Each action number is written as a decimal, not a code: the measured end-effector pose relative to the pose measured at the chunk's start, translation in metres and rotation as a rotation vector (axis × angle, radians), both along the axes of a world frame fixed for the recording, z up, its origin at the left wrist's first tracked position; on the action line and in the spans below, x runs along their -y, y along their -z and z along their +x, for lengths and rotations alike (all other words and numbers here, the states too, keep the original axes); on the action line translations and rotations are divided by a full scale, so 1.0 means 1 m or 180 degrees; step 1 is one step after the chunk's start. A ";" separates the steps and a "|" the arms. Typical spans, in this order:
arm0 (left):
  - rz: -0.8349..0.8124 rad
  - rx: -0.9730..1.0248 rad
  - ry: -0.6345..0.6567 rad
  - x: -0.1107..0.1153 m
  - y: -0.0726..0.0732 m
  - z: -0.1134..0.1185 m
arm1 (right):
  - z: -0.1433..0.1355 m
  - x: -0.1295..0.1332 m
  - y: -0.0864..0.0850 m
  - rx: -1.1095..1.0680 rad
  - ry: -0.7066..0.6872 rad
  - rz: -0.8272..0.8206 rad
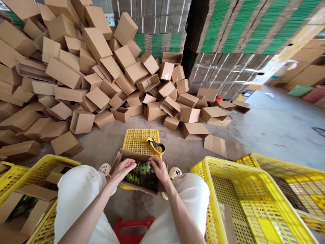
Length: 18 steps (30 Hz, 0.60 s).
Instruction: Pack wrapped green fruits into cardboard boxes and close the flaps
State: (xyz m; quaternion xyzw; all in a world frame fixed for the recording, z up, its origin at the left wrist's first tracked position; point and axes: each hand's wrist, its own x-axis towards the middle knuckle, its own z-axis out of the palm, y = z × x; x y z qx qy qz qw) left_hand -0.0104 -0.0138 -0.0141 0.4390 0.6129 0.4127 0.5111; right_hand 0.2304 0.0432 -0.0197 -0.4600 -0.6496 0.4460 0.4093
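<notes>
Between my knees, an open cardboard box (134, 153) rests on an upturned yellow crate (137, 137). Inside it lie several green-and-black patterned items in clear plastic; their exact kind is unclear. My left hand (127, 166) is closed, fingers pinched at the left end of the uppermost bagged green item (145, 168). At the other end of that item, my right hand (159, 168) pinches the plastic with thumb and fingers. A yellow and black tape dispenser (155, 146) lies on the crate, just beyond the box's far wall.
A large heap of cardboard boxes (99, 74) covers the floor ahead. On my right stand yellow crates (228, 166); on my left, a yellow crate (54, 159) contains packed boxes. Stacks of flat cardboard (231, 30) rise behind. A red stool (132, 225) is beneath me.
</notes>
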 end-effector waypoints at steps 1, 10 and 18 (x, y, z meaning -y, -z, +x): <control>0.0073 0.0053 0.0165 0.000 -0.003 0.004 | 0.000 0.000 -0.002 -0.0126 -0.0013 -0.0161; -0.0249 0.0536 0.0447 0.010 -0.017 0.029 | -0.003 0.005 -0.019 -0.1396 -0.0176 -0.1742; -0.0211 0.1049 0.0255 0.021 -0.016 0.022 | -0.004 0.010 -0.026 -0.1636 -0.0602 -0.1556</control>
